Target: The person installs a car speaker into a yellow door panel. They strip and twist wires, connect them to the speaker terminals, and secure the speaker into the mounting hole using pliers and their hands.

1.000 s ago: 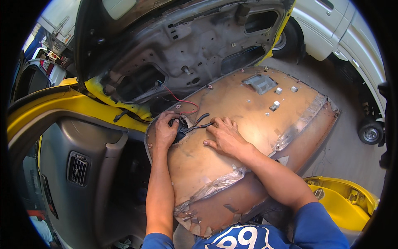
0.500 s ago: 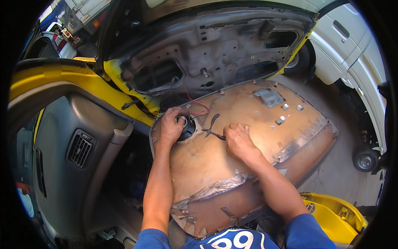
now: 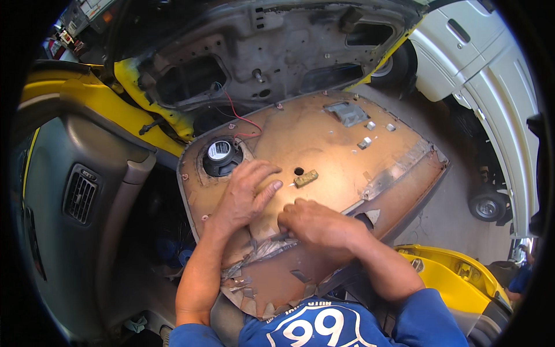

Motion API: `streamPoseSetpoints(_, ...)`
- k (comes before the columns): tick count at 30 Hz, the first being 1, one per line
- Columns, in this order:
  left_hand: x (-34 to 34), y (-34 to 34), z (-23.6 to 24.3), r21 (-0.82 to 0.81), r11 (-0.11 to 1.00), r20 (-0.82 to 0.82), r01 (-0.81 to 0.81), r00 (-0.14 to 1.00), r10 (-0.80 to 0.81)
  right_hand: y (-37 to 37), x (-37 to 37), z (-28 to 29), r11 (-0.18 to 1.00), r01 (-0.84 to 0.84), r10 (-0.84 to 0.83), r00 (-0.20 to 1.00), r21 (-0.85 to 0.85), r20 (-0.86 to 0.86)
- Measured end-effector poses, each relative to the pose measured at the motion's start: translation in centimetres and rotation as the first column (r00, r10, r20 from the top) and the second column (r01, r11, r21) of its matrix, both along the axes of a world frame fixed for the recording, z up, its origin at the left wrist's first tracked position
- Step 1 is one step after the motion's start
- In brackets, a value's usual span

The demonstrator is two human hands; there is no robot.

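A tan door panel (image 3: 277,139) lies back side up in front of me, against my body. Over its middle hovers my left hand (image 3: 245,194), fingers stretched and thumb apart, holding nothing. My right hand (image 3: 315,222) is curled, knuckles up, over the panel's near part; what its fingers hold, if anything, is hidden. A round black speaker (image 3: 225,159) with a white label sits in the panel's opening, just beyond my left hand. Red wire (image 3: 237,113) runs from beside it toward the car door (image 3: 243,63). Ahead of my right hand lies a small yellowish-brown block (image 3: 306,178), beside a round dark hole (image 3: 299,171).
The dark dashboard with an air vent (image 3: 81,194) stands at left. A yellow door frame (image 3: 110,110) rises beyond it. White vehicle bodywork (image 3: 480,69) is at right, above a small wheel (image 3: 487,206). Small white clips (image 3: 370,125) dot the panel's far right.
My left hand has left the speaker and moved nearer, opening. My right hand has drawn back toward me. The pliers it was gripping no longer show. The view has shifted, revealing the brown block.
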State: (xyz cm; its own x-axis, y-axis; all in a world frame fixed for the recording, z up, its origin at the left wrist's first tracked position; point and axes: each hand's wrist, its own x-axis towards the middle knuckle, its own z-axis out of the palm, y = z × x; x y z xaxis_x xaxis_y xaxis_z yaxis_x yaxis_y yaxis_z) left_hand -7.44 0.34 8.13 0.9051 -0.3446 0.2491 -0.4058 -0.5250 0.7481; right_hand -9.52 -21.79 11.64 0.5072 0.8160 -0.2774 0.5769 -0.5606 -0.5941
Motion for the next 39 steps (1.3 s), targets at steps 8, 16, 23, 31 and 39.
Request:
streamPoseSetpoints(8, -1.2, -0.5, -0.9, 0.031, 0.999, -0.101, 0.024, 0.995, -0.02, 0.9, -4.7, 0.2, 0.941, -0.228, 0.213, 0.973, -0.252, -0.083)
streamPoseSetpoints(16, -16.1, 11.1, 0.6, -0.248, 0.47, 0.101, -0.847, 0.459, 0.882, 1.7, -5.6, 0.4, 0.983, -0.099, 0.083, 0.991, -0.153, -0.105)
streamPoseSetpoints(23, -43.6, 24.9, 6.9, -0.509, -0.558, 0.148, -0.655, -0.705, 0.693, 2.1, -5.8, 0.1, 0.974, -0.071, 0.062, 0.997, -0.214, -0.046)
streamPoseSetpoints(31, -59.5, 46.6, 11.9, -0.521, -0.546, 0.309, -0.656, -0.741, 0.596, 2.2, -5.7, -0.5, 0.975, -0.141, 0.141, 0.99, -0.172, -0.008)
streamPoseSetpoints(39, -65.9, 55.3, 14.1, -0.028, -0.823, 0.618, -0.567, -0.657, 0.431, 1.5, -6.0, -1.9, 0.983, -0.123, 0.121, 0.992, -0.136, -0.026)
